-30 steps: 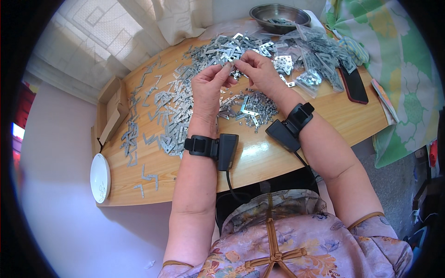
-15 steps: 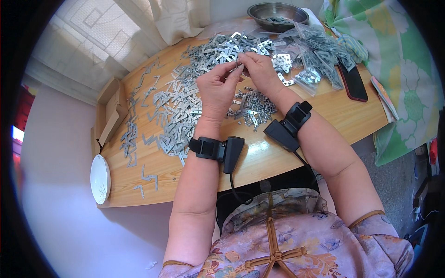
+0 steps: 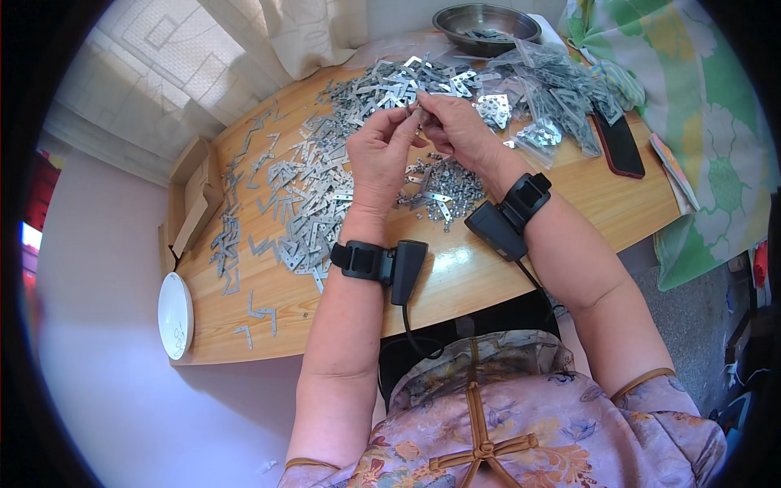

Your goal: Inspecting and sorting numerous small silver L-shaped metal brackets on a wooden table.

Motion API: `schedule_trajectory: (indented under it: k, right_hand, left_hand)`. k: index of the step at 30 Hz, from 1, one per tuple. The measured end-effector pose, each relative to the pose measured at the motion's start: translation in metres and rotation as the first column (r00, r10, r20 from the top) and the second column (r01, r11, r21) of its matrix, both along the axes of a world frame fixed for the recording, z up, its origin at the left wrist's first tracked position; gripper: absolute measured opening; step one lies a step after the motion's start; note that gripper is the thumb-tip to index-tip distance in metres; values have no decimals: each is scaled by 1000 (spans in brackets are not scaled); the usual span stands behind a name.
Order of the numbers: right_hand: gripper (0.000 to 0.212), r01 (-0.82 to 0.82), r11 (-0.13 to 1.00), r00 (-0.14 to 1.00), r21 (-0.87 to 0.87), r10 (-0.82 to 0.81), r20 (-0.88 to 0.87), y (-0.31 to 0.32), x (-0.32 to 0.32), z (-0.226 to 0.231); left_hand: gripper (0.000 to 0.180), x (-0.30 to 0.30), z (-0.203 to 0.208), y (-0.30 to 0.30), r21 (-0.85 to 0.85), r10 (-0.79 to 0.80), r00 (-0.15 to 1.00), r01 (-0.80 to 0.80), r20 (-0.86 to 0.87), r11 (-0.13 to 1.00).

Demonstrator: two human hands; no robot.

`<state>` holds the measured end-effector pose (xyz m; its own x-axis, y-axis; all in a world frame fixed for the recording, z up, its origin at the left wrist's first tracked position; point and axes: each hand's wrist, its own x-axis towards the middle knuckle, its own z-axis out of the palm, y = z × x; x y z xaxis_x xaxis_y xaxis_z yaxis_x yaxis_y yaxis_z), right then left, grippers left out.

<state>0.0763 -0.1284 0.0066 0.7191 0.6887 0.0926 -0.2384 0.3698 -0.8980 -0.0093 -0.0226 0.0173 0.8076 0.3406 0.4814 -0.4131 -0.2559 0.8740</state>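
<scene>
Brackets (image 3: 309, 193) of grey metal are spread over the table (image 3: 594, 220), heaped thickest beyond and to the left of the hands, with stray ones scattered toward the left edge. Beside the heap, below the fingers, small parts (image 3: 461, 189) are gathered, probably so that they can be reached with little arm movement.

The left hand (image 3: 381, 150) and the right hand (image 3: 464, 134) are raised over the heap and brought together at the fingertips. On each, thumb and forefinger are drawn close; something tiny and dark seems to be pinched there, but it is so covered that neither its kind nor which hand has it can be told. Such a two-handed meeting is likely chosen for steadiness on fine work.

Clear bags (image 3: 565, 93) are piled at the right, and a steel basin (image 3: 488, 31) is set behind, seemingly to keep stock apart. A carton (image 3: 195, 199) and a white bowl (image 3: 173, 317) are kept at the left edge, out of the way.

No brand or label can be made out; the phone (image 3: 620, 146) is dark-screened, and on the booklet (image 3: 674, 175) nothing is legible.
</scene>
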Motion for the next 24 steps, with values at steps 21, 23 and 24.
schedule_trajectory:
  k: [21, 23, 24]
  right_hand:
    - [26, 145, 986, 972, -84, -126, 196, 1, -1, -3]
    - [26, 120, 989, 983, -81, -107, 147, 1, -3, -2]
    - [26, 88, 994, 990, -68, -80, 114, 1, -3, -3]
  left_hand:
    - [11, 4, -6, 4, 142, 75, 995, -84, 66, 986]
    - [10, 5, -7, 5, 104, 49, 996, -56, 70, 993]
    - [10, 5, -7, 5, 103, 49, 996, -56, 70, 993]
